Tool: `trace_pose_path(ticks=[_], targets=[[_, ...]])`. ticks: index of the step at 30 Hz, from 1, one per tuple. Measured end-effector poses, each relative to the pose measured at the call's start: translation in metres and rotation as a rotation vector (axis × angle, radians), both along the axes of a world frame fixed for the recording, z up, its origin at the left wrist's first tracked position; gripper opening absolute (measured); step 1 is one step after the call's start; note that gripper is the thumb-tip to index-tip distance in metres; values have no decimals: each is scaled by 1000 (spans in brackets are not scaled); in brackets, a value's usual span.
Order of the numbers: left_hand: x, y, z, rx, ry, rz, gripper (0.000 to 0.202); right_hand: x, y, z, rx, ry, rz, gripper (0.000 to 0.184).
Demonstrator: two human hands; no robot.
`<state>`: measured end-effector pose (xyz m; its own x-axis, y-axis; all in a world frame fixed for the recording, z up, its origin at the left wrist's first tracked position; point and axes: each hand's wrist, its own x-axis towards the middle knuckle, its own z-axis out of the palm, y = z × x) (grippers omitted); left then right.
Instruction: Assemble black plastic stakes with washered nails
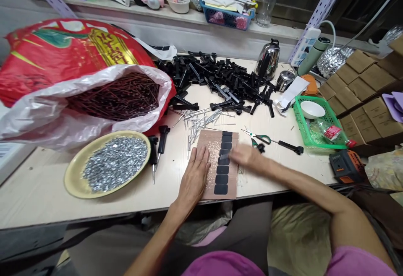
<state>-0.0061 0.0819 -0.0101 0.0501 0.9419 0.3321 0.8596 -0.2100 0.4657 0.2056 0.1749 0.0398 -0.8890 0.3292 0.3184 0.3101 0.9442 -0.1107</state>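
Note:
A small brown board (232, 183) lies at the table's front edge, carrying a column of several black pads (222, 169) and a scatter of tiny pale bits. My left hand (195, 175) lies flat on the board's left half, fingers stretched out. My right hand (244, 157) is at the board's right edge, blurred, its fingertips on one of the black pads near the middle of the column. Loose metal pins (198, 123) lie just beyond the board.
A yellow plate (73, 179) of small metal pieces sits front left, behind it a red bag (66, 53) holding thin dark rods. A heap of black plastic parts (220, 79) fills the back. Scissors (258, 138), a green basket (300, 127) and cardboard boxes (362, 83) stand right.

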Motion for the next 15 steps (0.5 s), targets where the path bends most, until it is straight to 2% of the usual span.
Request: trace_pose_path(ticks=[2,6,7,11,15], targets=[[0,0,0,13,37,-4,46,-2,0,-3,-15,-15,81,26],[-1,-1,0,34,71,-7,47,-6,11,-4,41,4,-68,31],[-1,-1,0,37,70,-7,47,-7,12,-4,65,-1,-65,32],[-1,-1,0,41,52,-5,46,-11,-7,0,138,-29,169,27],[0,-1,0,31,49,-2,46,-14,-15,4,128,-9,171,28]])
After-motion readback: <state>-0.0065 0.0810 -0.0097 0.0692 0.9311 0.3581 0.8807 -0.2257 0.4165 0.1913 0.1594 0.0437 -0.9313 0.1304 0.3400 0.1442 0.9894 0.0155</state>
